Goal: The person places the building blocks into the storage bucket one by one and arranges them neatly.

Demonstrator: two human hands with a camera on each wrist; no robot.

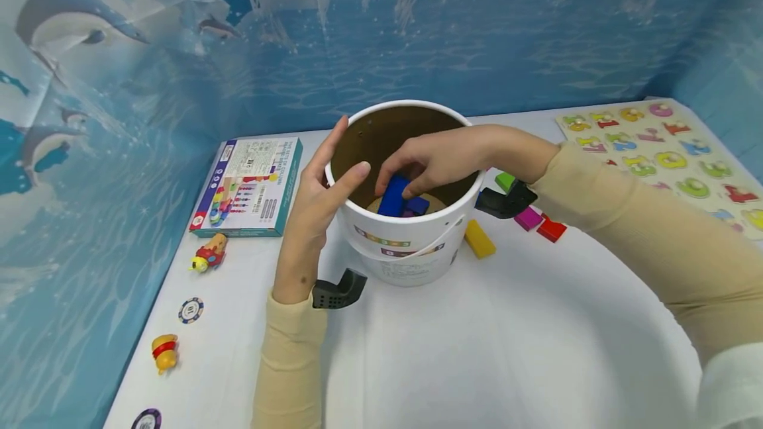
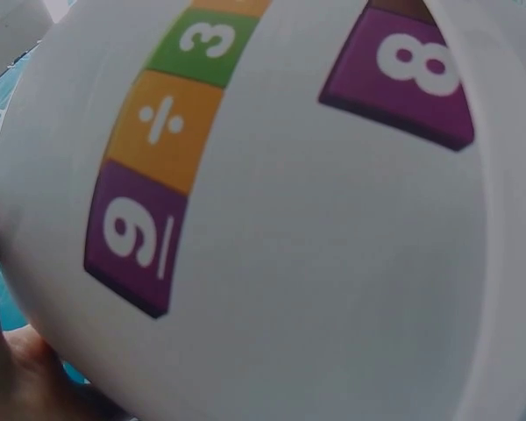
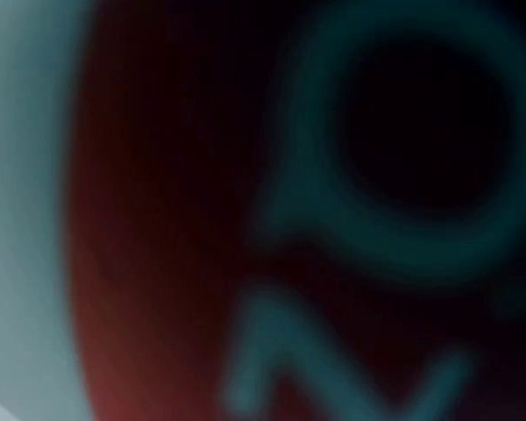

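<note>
A white bucket [image 1: 405,263] with printed number blocks on its side stands on the table, its wire-like handle hanging across the front. My left hand [image 1: 318,197] holds its left rim, thumb reaching over the opening and fingers along the outside. Inside the bucket, my right hand [image 1: 438,157] pinches a long blue block [image 1: 392,198] between thumb and fingers. A smaller dark blue block [image 1: 417,205] lies beside it. In the left wrist view the bucket's wall [image 2: 333,263] fills most of the picture. The right wrist view is dark and blurred, with large printed shapes close up.
Right of the bucket lie yellow [image 1: 479,239], green [image 1: 505,181], magenta [image 1: 528,218] and red [image 1: 551,228] blocks. A letter board [image 1: 670,151] is at far right. On the left are a boxed toy [image 1: 247,187], two small figures [image 1: 210,253] and poker chips [image 1: 191,310].
</note>
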